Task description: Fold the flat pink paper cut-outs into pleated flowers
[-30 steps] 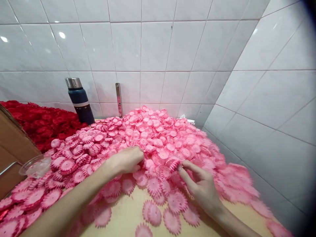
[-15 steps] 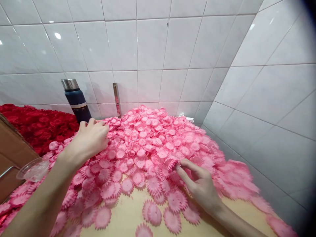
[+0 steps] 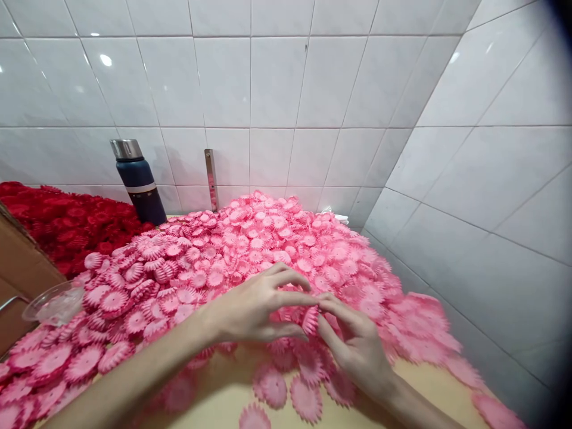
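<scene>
Currently, at lower centre of the frame, my left hand (image 3: 254,307) and right hand (image 3: 357,345) pinch one pink flower piece (image 3: 310,319) between fingertips. Risk: a nudged pink pile (image 3: 268,250) sliding off the table (image 3: 223,399). Containers: clear cup (image 3: 53,301), contents unclear; capped flask (image 3: 136,179).

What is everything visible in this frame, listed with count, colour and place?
pink flower pieces: too many to count, pink, heaped across the table up to the corner walls
stacked pink piece: one small bunch, pink, pinched between both hands
red flower pieces: a large heap, red, far left
flask: one, dark blue with steel cap, upright by the back wall
metal strip: one, silver, on the back wall
clear plastic dish: one, left edge
cardboard box: one, brown, left edge
table: one, pale wood, bare near the front
left hand: one, on the bunch
right hand: one, fingertips on the bunch
</scene>
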`<state>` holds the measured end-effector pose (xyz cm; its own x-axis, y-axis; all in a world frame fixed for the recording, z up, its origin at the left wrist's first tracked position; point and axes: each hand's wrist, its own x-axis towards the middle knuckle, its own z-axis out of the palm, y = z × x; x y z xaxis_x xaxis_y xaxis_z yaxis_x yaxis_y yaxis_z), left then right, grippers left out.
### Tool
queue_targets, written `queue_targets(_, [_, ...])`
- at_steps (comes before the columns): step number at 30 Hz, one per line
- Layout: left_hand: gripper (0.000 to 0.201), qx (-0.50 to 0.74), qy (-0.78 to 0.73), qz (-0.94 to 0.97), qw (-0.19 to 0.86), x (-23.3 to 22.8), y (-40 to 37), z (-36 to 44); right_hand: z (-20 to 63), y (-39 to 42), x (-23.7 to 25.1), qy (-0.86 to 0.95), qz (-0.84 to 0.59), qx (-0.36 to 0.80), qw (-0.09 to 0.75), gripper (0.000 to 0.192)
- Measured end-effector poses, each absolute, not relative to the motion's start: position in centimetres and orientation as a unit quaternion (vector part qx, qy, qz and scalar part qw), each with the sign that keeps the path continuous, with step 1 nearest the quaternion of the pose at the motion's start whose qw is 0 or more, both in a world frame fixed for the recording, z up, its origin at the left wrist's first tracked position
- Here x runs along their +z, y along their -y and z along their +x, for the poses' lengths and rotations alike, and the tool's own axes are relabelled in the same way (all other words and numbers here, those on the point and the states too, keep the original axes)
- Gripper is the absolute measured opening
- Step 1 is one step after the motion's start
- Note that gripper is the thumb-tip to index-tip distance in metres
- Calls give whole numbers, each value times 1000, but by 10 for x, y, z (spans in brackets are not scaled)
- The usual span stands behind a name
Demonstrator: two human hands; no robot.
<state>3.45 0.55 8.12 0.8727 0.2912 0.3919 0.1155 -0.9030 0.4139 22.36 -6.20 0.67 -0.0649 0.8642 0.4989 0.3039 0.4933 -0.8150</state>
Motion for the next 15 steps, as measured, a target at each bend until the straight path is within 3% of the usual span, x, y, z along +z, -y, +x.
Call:
queue_targets(7, [34,334,-176,909,176,86,-9,30,229,55,10,627,-502,276,528,17])
queue_targets(15, [32,257,-204,926,186,80,-10,32,227,57,13,663,-465,225,541,7])
